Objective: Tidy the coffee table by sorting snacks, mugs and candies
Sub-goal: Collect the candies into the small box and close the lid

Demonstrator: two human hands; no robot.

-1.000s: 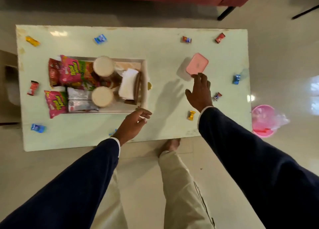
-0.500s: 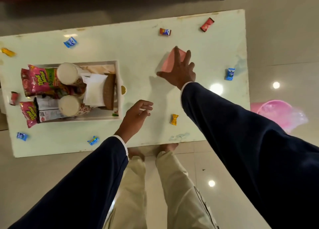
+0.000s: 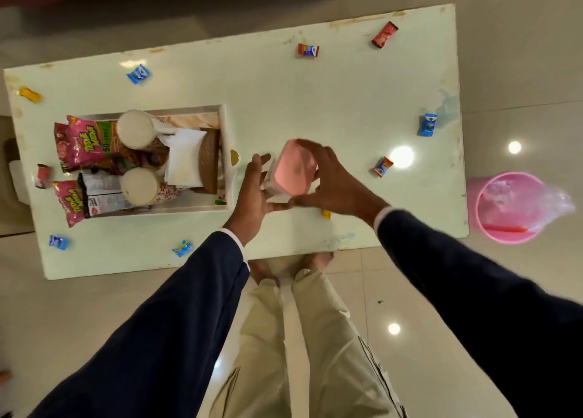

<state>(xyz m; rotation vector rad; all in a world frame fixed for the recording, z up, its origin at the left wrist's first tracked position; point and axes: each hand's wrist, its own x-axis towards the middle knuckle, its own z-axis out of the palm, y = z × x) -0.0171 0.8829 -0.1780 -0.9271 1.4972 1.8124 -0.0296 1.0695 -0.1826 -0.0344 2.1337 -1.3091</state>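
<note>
A small clear box with a pink lid [image 3: 293, 173] is lifted above the pale green coffee table [image 3: 284, 96]. My right hand [image 3: 334, 181] grips it from the right side. My left hand [image 3: 254, 193] is under its left side with fingers spread, touching the box. A white tray [image 3: 227, 165] at the left holds pink snack packets [image 3: 83, 143], two white mugs [image 3: 135, 129], white napkins and a brown woven holder. Several wrapped candies lie scattered on the table, among them a blue one [image 3: 427, 125], a red one [image 3: 384, 35] and a yellow one [image 3: 29, 94].
A pink bin [image 3: 511, 208] with a plastic liner stands on the floor past the table's right end. My feet and beige trousers [image 3: 303, 338] are at the near table edge. A red sofa edge runs along the top.
My right hand has picked the pink-lidded box up from the table and brought it nearer, toward the tray. My left hand has risen to meet the box.
</note>
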